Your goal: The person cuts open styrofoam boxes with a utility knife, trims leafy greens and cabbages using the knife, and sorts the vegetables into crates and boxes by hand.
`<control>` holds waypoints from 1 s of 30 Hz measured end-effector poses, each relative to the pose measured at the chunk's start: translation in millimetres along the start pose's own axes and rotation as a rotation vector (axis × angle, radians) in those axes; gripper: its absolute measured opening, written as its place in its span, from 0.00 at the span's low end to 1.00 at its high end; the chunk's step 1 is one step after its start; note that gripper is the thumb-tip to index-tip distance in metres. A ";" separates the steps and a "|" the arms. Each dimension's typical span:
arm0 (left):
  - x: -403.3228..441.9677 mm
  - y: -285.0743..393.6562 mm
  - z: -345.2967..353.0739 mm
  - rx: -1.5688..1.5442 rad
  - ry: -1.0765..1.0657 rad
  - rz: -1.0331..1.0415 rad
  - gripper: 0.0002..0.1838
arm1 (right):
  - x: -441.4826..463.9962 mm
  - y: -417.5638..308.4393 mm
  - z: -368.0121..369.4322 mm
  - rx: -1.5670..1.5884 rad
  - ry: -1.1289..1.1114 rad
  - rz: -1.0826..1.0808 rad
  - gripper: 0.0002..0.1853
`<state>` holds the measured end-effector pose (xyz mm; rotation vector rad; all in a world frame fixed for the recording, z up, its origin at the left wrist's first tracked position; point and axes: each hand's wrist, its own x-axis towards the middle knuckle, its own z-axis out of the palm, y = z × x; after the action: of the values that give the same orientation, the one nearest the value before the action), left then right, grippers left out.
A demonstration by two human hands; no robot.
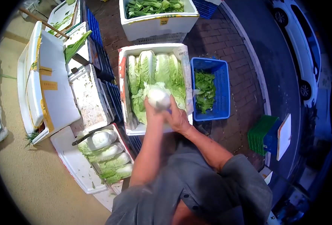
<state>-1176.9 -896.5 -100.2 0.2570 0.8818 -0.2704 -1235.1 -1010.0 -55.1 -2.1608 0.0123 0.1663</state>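
Over a white foam box [190, 84] of napa cabbages, both my hands hold one cabbage [158, 96], its white base end facing up toward me. My left hand [153, 110] wraps its left side, slightly blurred. On the lower right side, my right hand [177, 117] grips it with the fingers partly hidden. Beneath and beyond it, several pale green cabbages [147, 67] lie lengthwise in the box. A knife [86, 137] rests at the lower left on another group of cabbages [113, 152].
Right of the foam box stands a blue crate [222, 90] with loose leaves. A foam box [158, 28] of leafy greens is beyond. Foam boxes and lids [57, 90] line the left. Green crates [261, 135] stand at the right, and a white car [297, 41] is on the road.
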 end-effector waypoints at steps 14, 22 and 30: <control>-7.1 -14.1 32.8 -0.068 -0.026 -0.100 0.28 | 0.2 50.3 -22.3 0.034 0.166 -0.083 0.31; 15.5 -21.5 14.7 -0.052 -0.413 -0.022 0.35 | 11.2 32.2 -30.1 0.755 0.154 0.472 0.21; 13.0 -5.1 20.1 0.000 -0.827 -0.097 0.52 | 6.2 25.7 -23.5 1.023 -0.074 0.532 0.20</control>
<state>-1156.3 -909.6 -98.7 0.0828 0.0748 -0.4242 -1228.1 -1043.5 -64.1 -1.0891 0.5195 0.4348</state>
